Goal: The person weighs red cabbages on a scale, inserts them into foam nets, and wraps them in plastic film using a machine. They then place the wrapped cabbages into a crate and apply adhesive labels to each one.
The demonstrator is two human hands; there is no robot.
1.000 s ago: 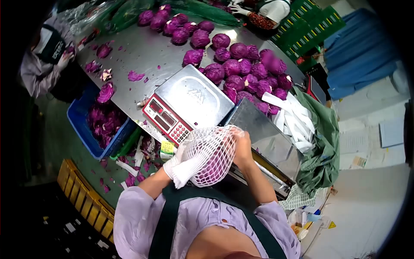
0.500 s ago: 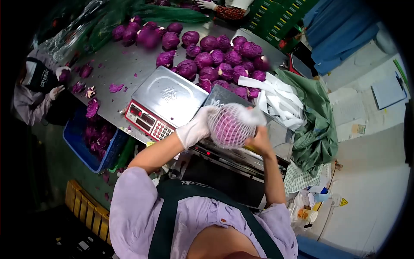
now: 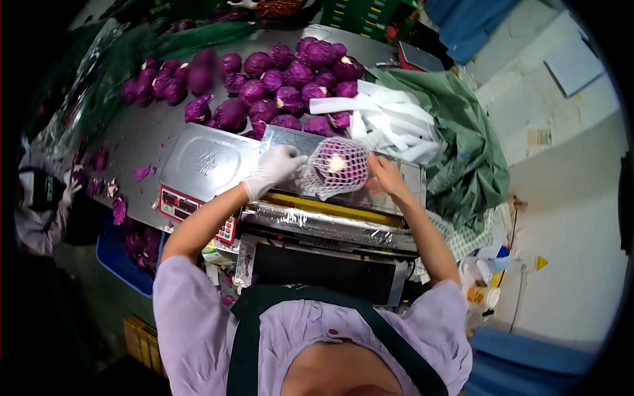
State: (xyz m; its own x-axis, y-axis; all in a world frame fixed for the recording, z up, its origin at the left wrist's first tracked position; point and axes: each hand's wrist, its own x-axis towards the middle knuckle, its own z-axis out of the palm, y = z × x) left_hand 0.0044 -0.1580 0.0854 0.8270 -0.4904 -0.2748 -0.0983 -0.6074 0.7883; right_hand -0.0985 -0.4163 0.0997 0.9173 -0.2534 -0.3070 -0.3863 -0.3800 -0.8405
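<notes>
Red cabbage [image 3: 335,173]: sitting inside a white mesh sleeve [image 3: 325,192] between the two hands, over the film wrapper [image 3: 330,214], its pale cut stem facing the camera.
Left hand [image 3: 274,170]: wearing a white glove, fingers curling at the sleeve's left edge (whether they are pinching it, I cannot tell).
Right hand [image 3: 389,178]: spreading its bare fingers at the sleeve's right side.
Weighing scale [image 3: 211,157]: standing left of the wrapper.
Loose cabbages [image 3: 289,99]: lying behind both on the steel table [image 3: 137,135].
White strips [image 3: 389,129]: heaping beside a green sheet [image 3: 457,132].
</notes>
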